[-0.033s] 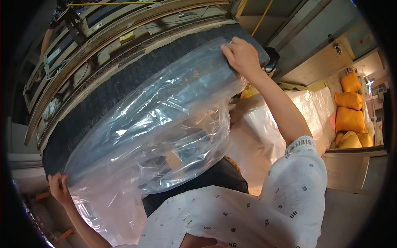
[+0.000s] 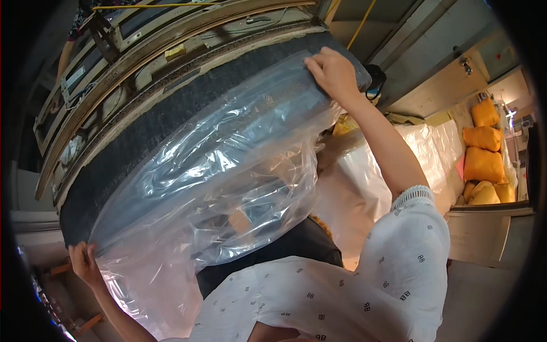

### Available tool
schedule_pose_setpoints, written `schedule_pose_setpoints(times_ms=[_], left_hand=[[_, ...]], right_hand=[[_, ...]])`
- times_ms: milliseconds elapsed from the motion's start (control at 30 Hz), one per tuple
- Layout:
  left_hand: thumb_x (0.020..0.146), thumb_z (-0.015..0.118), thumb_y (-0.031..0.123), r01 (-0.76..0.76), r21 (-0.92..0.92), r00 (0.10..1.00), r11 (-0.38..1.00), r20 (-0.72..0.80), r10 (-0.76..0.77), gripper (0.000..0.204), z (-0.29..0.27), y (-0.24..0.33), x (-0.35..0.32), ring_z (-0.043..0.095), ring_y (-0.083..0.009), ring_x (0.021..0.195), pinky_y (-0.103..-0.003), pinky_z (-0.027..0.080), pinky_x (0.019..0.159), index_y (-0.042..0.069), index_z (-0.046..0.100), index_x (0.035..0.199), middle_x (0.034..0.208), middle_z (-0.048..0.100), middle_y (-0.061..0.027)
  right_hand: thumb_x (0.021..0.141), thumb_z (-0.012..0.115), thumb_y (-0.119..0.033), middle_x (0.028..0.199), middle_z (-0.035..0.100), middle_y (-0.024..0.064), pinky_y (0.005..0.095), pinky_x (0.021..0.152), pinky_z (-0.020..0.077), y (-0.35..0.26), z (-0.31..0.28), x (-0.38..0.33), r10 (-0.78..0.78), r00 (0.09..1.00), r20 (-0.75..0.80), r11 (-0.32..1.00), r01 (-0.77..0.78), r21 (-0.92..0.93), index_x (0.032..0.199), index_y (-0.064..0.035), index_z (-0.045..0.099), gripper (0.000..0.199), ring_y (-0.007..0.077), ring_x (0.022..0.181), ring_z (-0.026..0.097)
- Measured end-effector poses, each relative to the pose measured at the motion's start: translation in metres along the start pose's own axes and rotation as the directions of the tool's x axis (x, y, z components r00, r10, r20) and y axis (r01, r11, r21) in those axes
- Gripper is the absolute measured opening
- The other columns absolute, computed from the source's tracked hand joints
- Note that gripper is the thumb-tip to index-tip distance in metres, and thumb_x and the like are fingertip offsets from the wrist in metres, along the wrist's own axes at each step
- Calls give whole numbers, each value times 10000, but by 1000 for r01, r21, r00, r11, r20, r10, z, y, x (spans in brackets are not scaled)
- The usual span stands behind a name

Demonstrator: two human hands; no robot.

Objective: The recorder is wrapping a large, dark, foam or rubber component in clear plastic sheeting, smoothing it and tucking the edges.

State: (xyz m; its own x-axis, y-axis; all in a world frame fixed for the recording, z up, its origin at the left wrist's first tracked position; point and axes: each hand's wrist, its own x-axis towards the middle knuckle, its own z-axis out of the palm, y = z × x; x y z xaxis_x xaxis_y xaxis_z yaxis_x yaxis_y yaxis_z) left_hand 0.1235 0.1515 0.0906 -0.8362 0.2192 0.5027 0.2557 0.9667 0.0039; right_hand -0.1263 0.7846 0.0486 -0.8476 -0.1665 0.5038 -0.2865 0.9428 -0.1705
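A large sheet of clear plastic film (image 2: 228, 142) lies over a black, slightly curved work surface (image 2: 188, 97) and hangs down in folds toward my lap. At the far right, my right hand (image 2: 333, 74) has its fingers closed on the film's corner, with the thumb side up. At the near left end of the surface, my left hand (image 2: 84, 262) pinches the film's other corner. Between my hands the film's far edge runs taut along the black surface. The film's lower part is crumpled and shiny, with a small tan patch showing through it.
Behind the black surface runs a long wooden and metal machine frame (image 2: 165, 74) with a small yellow block (image 2: 175, 52) on it. More plastic sheeting (image 2: 364, 171) hangs to my right. Farther right, orange bundles (image 2: 483, 165) are stacked. Part of another person's arm (image 2: 65, 54) shows at the far left.
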Motion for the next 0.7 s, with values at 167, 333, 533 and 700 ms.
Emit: schedule_pose_setpoints(times_ms=[167,333,533,700], left_hand=[[701,678,27,-16,308,990,951,-128,58,143,-11,57,-35,502,-236,684,-376,393,639,21,595,817,711,538,-85],[735,648,-6,417,-41,907,908,-47,-419,115,7,103,-80,487,-194,654,-308,400,603,6,606,842,729,516,-90],[793,614,101,561,-202,812,803,-54,-581,86,23,98,-84,451,-110,686,-212,317,528,21,587,810,819,503,-15],[875,545,248,574,-804,413,157,118,-903,158,19,25,-67,457,-33,706,-190,330,530,124,546,972,917,539,34]], right_hand=[[731,640,-314,810,541,83,390,657,419,34,28,16,235,968,91,948,-249,199,967,-105,596,319,266,787,552],[708,664,-365,973,520,68,398,774,398,50,35,20,213,971,109,959,-230,169,1189,-147,443,572,229,919,527],[704,673,-338,947,548,55,364,809,415,69,37,45,133,955,266,956,-194,219,1024,-110,593,401,202,925,532],[793,623,-211,860,576,-20,221,636,408,52,17,65,11,917,399,709,-289,643,907,-63,594,189,66,723,500]])
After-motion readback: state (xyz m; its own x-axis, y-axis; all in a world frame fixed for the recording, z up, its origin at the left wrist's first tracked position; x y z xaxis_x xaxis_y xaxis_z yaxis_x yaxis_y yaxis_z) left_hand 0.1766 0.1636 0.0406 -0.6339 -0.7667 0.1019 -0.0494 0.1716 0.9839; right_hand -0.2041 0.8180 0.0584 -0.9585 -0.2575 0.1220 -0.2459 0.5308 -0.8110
